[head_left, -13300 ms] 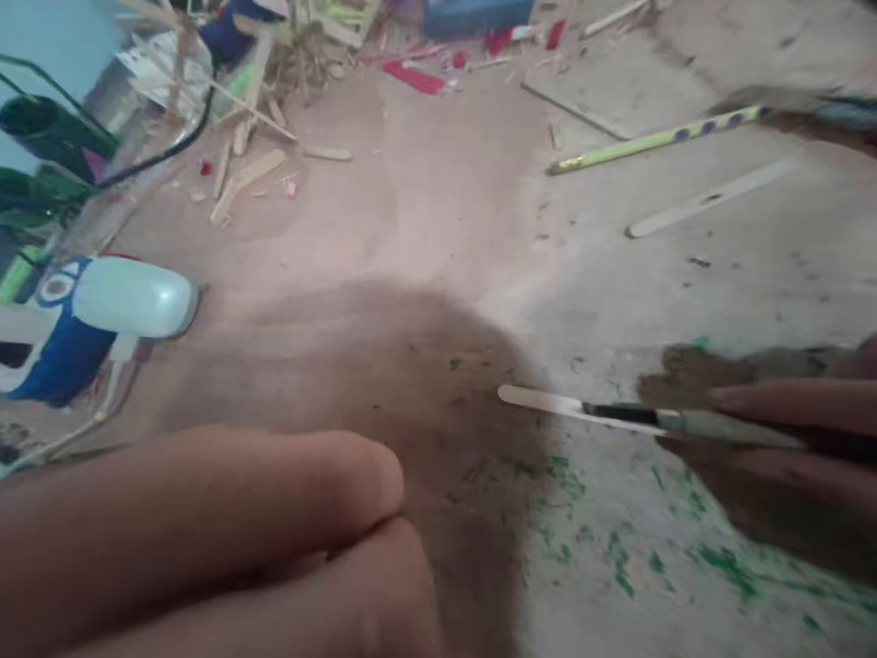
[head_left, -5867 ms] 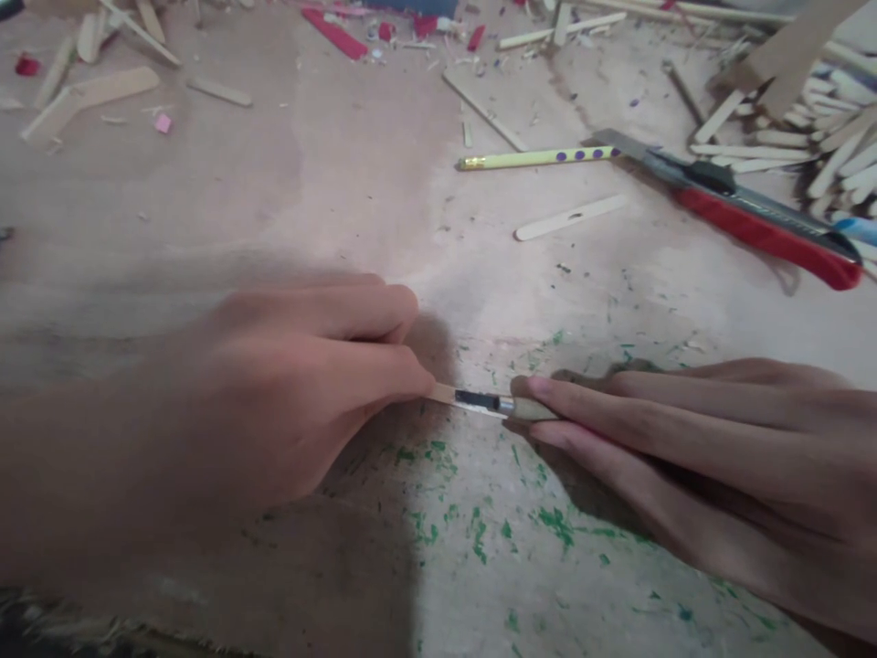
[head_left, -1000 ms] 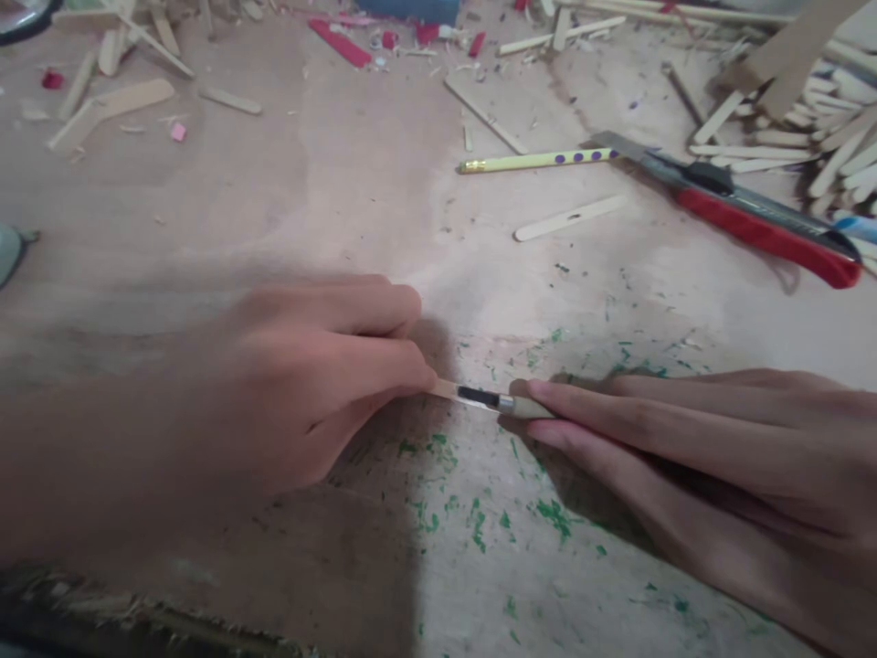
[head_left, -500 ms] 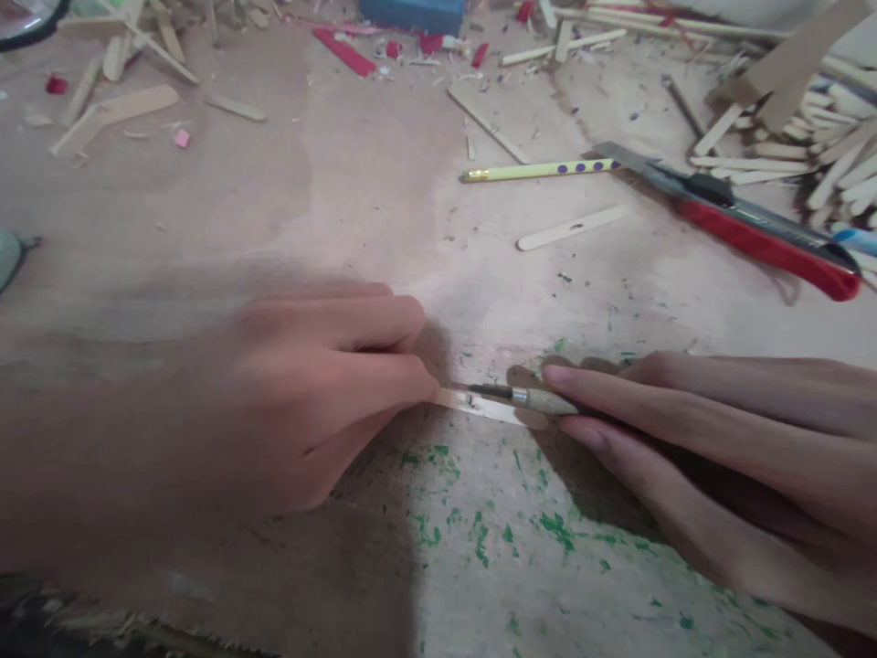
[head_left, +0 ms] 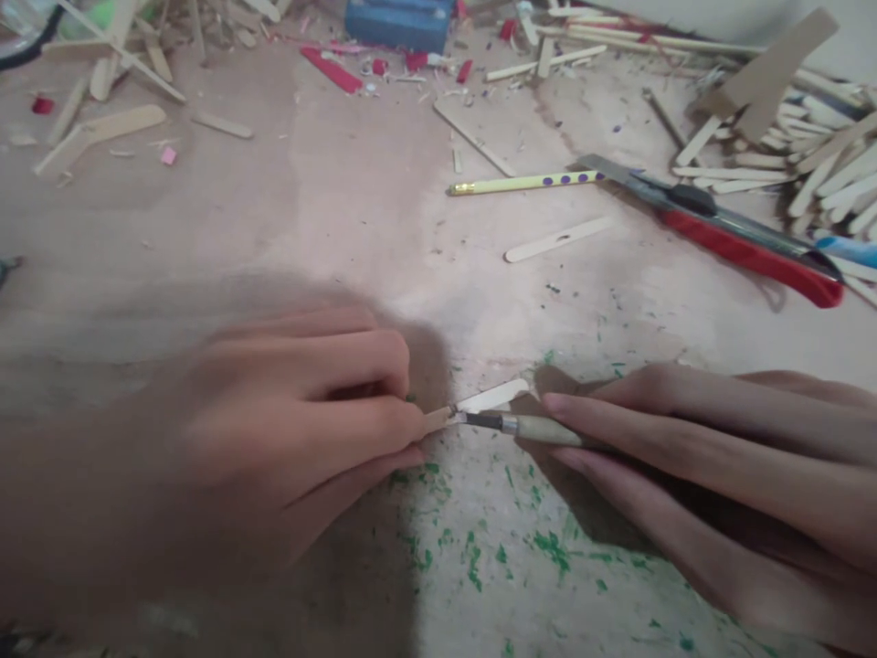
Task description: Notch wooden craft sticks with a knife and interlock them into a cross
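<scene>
My left hand (head_left: 294, 429) is closed and pinches one end of a thin wooden craft stick (head_left: 438, 419) against the board. My right hand (head_left: 705, 466) grips a small craft knife (head_left: 534, 428) with a pale handle, fingers stretched along it. Its dark blade tip touches the stick right beside my left fingertips. A cut-off piece of stick (head_left: 491, 396) lies angled up and away just behind the blade.
The brown board (head_left: 384, 201) carries green paint flecks near my hands. Behind lie a yellow dotted pencil (head_left: 524, 182), a loose craft stick (head_left: 556, 239) and a red utility knife (head_left: 726, 239). A pile of sticks (head_left: 822, 164) sits at right, scraps and a blue box (head_left: 398, 22) at the back.
The stick has parted at the blade. The free piece has swung up away from the knife, and the blade tip now sits against my left fingertips.
</scene>
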`<state>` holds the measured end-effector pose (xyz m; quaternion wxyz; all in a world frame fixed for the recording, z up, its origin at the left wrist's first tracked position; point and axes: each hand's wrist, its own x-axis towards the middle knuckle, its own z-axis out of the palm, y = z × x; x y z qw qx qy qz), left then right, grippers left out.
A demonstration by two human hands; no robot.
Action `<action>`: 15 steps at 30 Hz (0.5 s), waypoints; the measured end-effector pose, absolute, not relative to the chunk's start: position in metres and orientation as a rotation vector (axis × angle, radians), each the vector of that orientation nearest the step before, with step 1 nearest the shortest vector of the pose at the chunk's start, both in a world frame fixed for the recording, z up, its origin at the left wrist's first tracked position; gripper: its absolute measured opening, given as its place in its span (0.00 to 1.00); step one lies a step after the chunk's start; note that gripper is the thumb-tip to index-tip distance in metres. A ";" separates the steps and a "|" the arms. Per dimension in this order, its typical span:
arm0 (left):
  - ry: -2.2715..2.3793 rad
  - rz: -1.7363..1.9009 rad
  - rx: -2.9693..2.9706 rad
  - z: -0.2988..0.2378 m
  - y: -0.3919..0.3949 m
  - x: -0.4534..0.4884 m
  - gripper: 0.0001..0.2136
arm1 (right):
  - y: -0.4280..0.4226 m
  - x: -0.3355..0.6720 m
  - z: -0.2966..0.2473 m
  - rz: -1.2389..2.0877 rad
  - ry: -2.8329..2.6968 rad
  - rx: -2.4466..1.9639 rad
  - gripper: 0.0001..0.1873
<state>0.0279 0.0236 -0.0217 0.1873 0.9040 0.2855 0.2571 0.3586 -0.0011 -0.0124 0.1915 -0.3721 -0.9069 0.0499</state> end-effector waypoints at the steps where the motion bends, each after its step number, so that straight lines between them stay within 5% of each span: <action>1: 0.786 0.718 2.550 -0.022 0.024 0.028 0.15 | 0.000 0.359 -0.012 0.188 -2.559 -0.997 0.12; 15: 0.680 0.705 2.646 -0.022 0.028 0.024 0.10 | -0.003 0.353 -0.013 0.159 -2.625 -0.942 0.13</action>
